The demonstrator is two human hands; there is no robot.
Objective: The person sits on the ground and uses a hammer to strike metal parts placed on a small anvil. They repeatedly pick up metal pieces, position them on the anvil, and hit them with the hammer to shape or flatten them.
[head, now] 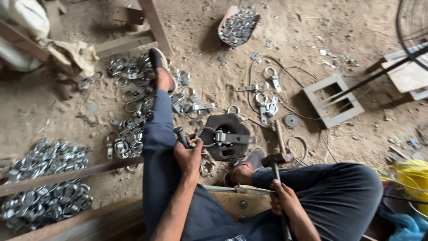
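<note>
Our left hand (188,157) grips a steel punch (181,136) on the stiff ring hasp (219,137); our right hand (284,199) clenches the heavy hammer (277,161) low on its handle.

No packages, labels, signs or screens in view
</note>
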